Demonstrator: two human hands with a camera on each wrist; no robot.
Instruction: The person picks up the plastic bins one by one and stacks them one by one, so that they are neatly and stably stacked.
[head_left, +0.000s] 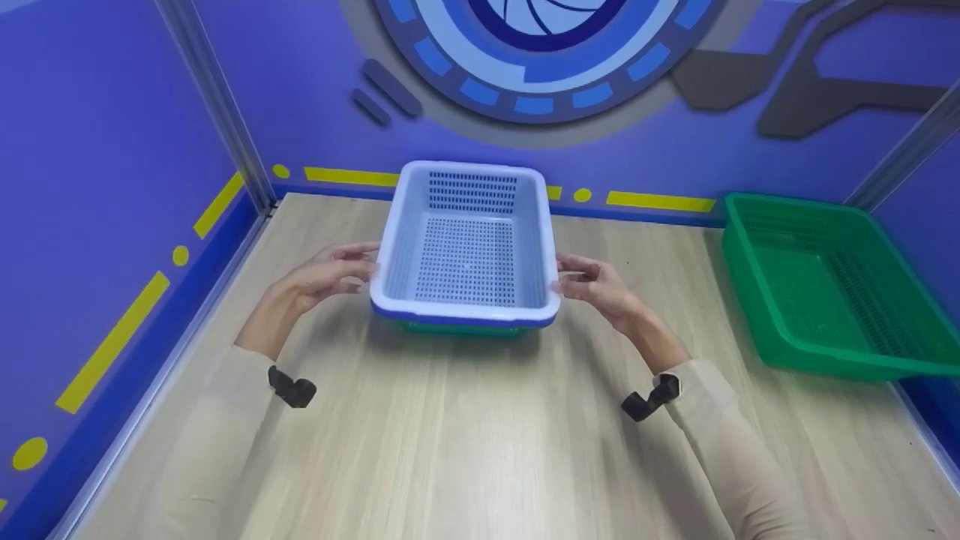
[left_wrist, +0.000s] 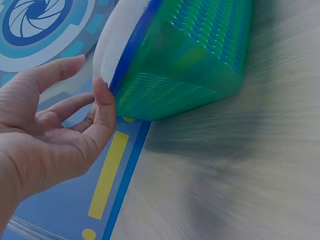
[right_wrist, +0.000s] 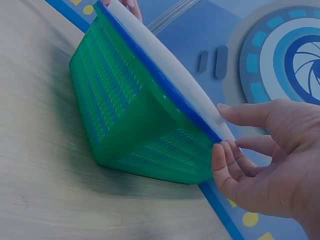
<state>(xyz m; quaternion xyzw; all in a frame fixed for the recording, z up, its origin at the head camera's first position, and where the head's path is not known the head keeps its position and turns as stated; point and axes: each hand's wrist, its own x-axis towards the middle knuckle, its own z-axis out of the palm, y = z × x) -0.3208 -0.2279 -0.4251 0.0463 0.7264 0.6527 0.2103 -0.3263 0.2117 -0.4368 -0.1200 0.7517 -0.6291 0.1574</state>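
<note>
From the head view, a pale lavender perforated plastic basket [head_left: 465,247] sits at the middle of the light wood-grain counter [head_left: 465,435], with only a sliver of blue and green showing under its near rim. The wrist views reveal what is hidden there: a blue basket rim [right_wrist: 165,82] just beneath the pale one, and a green perforated plastic basket [right_wrist: 130,125] forming the outside of the nested stack, its slotted walls and underside lifted at a tilt off the counter. The left hand [head_left: 330,274] is at the stack's left rim, fingers loosely spread, thumb tip touching the pale rim. The right hand [head_left: 596,285] is at the right rim, fingertips [right_wrist: 227,152] on the edge, fingers relaxed. A separate green perforated plastic basket [head_left: 825,292] rests at the far right.
</note>
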